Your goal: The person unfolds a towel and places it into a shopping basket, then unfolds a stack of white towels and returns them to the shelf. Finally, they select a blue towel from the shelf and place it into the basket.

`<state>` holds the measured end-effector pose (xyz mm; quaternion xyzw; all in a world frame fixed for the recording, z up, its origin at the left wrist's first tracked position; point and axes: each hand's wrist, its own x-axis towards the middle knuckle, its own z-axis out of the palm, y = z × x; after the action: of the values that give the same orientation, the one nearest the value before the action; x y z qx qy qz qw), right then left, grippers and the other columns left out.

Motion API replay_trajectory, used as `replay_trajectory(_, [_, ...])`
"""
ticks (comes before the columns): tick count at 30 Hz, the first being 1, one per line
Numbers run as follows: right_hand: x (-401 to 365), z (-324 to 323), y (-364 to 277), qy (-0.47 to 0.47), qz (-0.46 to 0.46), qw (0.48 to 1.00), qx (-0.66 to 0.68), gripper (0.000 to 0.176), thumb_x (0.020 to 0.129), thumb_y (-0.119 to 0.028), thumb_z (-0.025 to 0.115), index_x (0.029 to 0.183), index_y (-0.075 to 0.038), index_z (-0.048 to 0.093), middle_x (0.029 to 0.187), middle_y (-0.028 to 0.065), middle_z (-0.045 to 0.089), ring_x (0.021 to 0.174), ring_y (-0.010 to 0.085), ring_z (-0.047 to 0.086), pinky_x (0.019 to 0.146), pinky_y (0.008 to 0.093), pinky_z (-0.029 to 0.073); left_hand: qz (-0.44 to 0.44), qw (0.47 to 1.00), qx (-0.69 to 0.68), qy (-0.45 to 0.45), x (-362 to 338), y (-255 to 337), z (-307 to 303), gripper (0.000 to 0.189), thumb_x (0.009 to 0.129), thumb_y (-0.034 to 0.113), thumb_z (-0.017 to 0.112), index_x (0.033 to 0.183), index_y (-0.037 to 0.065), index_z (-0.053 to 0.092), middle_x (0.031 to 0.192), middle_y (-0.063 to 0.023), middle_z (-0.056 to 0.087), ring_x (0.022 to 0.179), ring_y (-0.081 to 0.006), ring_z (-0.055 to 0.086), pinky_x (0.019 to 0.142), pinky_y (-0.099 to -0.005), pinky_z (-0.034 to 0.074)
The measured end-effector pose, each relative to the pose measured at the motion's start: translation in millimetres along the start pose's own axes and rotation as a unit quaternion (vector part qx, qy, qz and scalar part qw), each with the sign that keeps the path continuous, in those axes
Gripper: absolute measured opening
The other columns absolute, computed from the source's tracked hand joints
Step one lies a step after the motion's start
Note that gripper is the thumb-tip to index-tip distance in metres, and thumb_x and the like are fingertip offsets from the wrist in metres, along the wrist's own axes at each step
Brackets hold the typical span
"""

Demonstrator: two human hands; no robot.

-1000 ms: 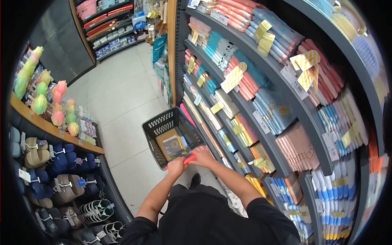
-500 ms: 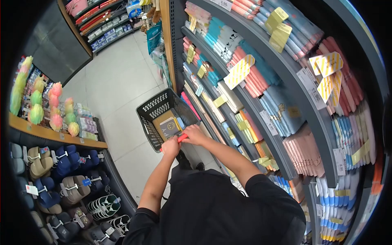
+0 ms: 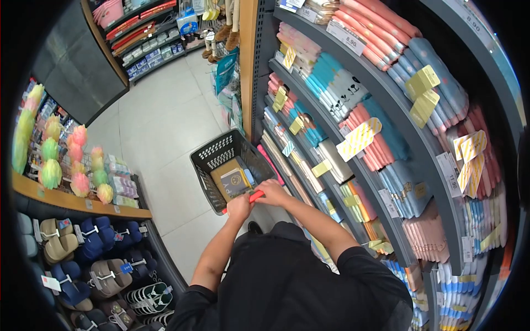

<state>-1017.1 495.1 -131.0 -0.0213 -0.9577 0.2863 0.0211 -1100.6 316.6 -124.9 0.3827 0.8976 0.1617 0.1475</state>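
Observation:
Both my hands grip the red handle [image 3: 256,196] of a dark shopping cart [image 3: 205,190] with perforated walls. My left hand [image 3: 239,207] is wrapped around the handle left of its middle. A short way to the right, my right hand [image 3: 271,192] closes over the same bar. Inside the cart lie a brown cardboard box [image 3: 223,175] and, on top of it, a grey item with a yellow round face [image 3: 236,179]. Something blue and white sits beside that item, partly hidden near my right hand.
Shelves of folded towels [image 3: 361,132] with price tags stand close on the right. On the left are racks of slippers [image 3: 58,240] and pastel flower-like items [image 3: 51,149]. A tiled floor aisle [image 3: 146,113] runs ahead towards far shelves [image 3: 149,47]. A wooden post [image 3: 251,71] edges the right shelf.
The cart and my hands have moved forward along the aisle, and the shelves have shifted in view. Both hands stay on the handle.

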Motion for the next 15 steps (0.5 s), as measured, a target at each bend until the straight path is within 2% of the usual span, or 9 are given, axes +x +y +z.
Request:
replay_trajectory(6, [16, 2, 3, -0.019, -0.003, 1.000, -0.005, 0.039, 0.076, -0.043, 0.075, 0.103, -0.015, 0.070, 0.100, 0.0069, 0.067, 0.103, 0.0297, 0.059, 0.093, 0.0449, 0.043, -0.015, 0.999, 0.007, -0.034, 11, -5, -15, 0.028, 0.082, 0.039, 0.069, 0.087, 0.012, 0.066, 0.083, -0.0116, 0.071, 0.078, -0.0323, 0.070, 0.067, -0.0468, 0.053])
replay_trajectory(11, [14, -3, 2, -0.089, 0.017, 0.996, -0.014, 0.042, 0.076, -0.045, 0.074, 0.105, -0.015, 0.068, 0.099, 0.0074, 0.067, 0.101, 0.0299, 0.061, 0.088, 0.0444, 0.045, 0.003, 1.000, -0.004, -0.029, 3, -7, -13, 0.026, 0.083, 0.038, 0.068, 0.086, 0.013, 0.066, 0.081, -0.0116, 0.070, 0.076, -0.0330, 0.069, 0.065, -0.0469, 0.053])
replay_trajectory(15, [0, -11, 6, -0.139, 0.029, 0.990, -0.013, 0.042, 0.077, -0.044, 0.074, 0.107, -0.016, 0.068, 0.100, 0.0077, 0.068, 0.099, 0.0304, 0.062, 0.086, 0.0446, 0.047, 0.028, 0.999, -0.017, -0.018, -9, -6, -4, 0.030, 0.081, 0.043, 0.070, 0.082, 0.013, 0.066, 0.073, -0.0137, 0.068, 0.070, -0.0352, 0.069, 0.061, -0.0472, 0.052])
